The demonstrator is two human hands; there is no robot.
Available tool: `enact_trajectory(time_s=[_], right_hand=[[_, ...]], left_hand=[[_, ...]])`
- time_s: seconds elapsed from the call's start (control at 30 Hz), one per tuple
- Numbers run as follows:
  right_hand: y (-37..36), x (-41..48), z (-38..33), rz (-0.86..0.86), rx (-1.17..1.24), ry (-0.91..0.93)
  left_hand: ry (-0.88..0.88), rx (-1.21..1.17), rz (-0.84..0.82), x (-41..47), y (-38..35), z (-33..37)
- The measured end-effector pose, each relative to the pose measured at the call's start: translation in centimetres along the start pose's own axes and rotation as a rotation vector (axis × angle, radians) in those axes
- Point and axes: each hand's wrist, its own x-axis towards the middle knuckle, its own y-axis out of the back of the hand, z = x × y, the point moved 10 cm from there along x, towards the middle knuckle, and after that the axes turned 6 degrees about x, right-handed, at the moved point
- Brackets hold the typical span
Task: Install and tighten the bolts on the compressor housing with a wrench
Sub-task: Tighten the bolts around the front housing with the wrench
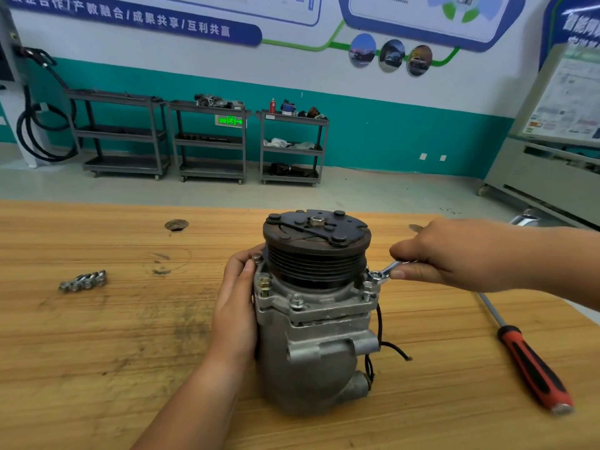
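Note:
A grey metal compressor [311, 352] stands upright on the wooden table [107, 345], its dark pulley [316, 241] on top. Bolts sit in the housing flange: one yellowish [264, 284] at the left, one silver [296, 301] at the front, others at the right. My left hand [237, 306] wraps around the housing's left side. My right hand [454, 254] grips a silver wrench [384, 272], whose ring end sits on a bolt at the flange's right edge. Most of the wrench handle is hidden in my fist.
Several loose bolts [83, 280] lie in a row at the table's left. A red and black screwdriver [526, 355] lies at the right. A round hole [176, 225] is in the table's far side. Black wires [389, 345] hang from the compressor's right. Grey carts [207, 141] stand by the far wall.

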Motion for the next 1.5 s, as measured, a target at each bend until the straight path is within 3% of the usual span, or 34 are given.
enact_trajectory(time_s=[0.3,0.53,0.77,1.0,1.5], right_hand=[[0.1,-0.5,-0.7,0.013,-0.087,-0.3],[0.2,-0.4,-2.4,0.009,-0.184,-0.327],[2.7,-1.3,-1.1,0.133,-0.113,-0.095],[1.5,-0.2,1.5,0.023,0.116,0.07],[0.0,1.7,-1.3,-0.057,0.041,0.307]], left_hand=[[-0.048,-0.036,0.076,-0.9,0.3,0.0],[-0.083,-0.018,0.133,-1.4,0.8,0.2],[-0.113,-0.06,-0.039,-0.9,-0.2,-0.1],[-0.238,-0.004,-0.178,-0.8,-1.1,0.7],[-0.21,0.001,-0.283,1.7,-1.2,0.6]])
